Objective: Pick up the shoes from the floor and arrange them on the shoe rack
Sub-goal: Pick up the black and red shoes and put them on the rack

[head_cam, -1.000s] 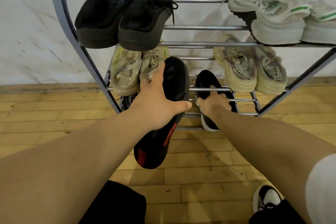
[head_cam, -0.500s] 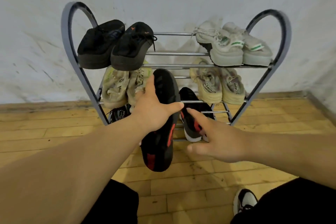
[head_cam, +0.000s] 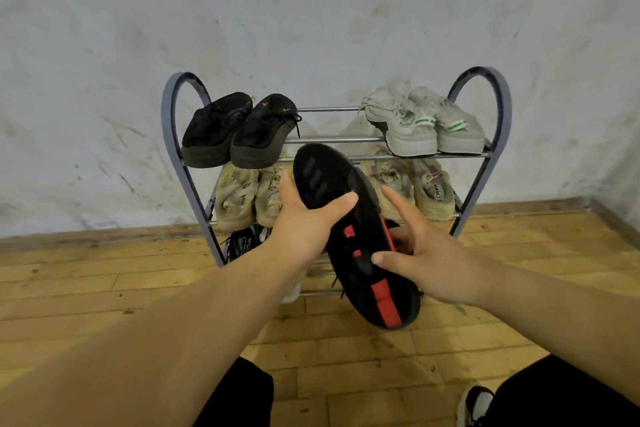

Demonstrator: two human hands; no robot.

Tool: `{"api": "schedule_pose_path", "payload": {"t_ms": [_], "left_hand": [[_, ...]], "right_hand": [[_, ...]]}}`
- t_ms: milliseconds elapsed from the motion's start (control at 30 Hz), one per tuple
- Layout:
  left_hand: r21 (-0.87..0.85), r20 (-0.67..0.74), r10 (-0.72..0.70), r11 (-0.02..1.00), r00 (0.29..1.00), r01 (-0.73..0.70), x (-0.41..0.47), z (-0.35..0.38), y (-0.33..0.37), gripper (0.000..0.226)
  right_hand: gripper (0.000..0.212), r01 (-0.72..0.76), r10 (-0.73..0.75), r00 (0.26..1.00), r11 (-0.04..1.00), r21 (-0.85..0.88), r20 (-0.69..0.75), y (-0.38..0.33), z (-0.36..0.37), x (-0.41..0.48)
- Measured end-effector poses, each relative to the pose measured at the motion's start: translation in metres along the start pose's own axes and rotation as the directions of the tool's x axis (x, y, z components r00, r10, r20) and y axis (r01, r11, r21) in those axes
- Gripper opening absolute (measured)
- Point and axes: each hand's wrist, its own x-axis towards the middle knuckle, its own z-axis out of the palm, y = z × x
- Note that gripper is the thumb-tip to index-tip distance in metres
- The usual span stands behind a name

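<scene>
In the centre of the frame, both hands hold one black shoe with red sole marks [head_cam: 356, 236] in front of the shoe rack [head_cam: 498, 135], sole toward the camera. The left hand [head_cam: 304, 225] is closed around its upper half, the right hand [head_cam: 426, 260] grips its lower right edge, fingers half curled

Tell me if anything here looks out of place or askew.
The black shoe with red sole patches is off the grey metal rack, held sole-up and tilted by both hands; the shelved pairs sit neatly.
</scene>
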Motion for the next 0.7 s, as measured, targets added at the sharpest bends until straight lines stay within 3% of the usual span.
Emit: {"api": "schedule_pose_path", "payload": {"t_ms": [167, 333, 500, 600, 700], "left_hand": [[0.043, 0.204, 0.124, 0.990, 0.971, -0.135, -0.006, -0.018, 0.006, 0.117], [-0.013, 0.146, 0.130, 0.992, 0.981, -0.129, -0.002, -0.020, 0.011, 0.104], [-0.015, -0.004, 0.033, 0.999, 0.999, -0.033, -0.001, -0.015, 0.007, 0.107], [0.055, 0.029, 0.005, 0.998, 1.000, -0.007, -0.003, -0.016, 0.006, 0.107], [0.208, 0.201, -0.068, 0.978, 0.977, 0.025, -0.012, -0.022, 0.011, 0.106]], "right_hand": [[0.072, -0.005, 0.027, 0.994, 0.979, 0.205, -0.106, -0.016, -0.023, -0.001], [0.061, -0.024, 0.046, 0.993, 0.981, 0.193, -0.113, -0.022, -0.030, -0.002], [0.113, 0.032, -0.011, 0.993, 0.985, -0.172, 0.118, -0.018, -0.031, -0.007], [0.116, 0.068, -0.030, 0.988, 0.964, -0.259, 0.148, -0.013, -0.029, -0.009], [0.103, 0.004, 0.048, 0.987, 0.949, -0.316, 0.155, -0.013, -0.053, -0.011]]}}
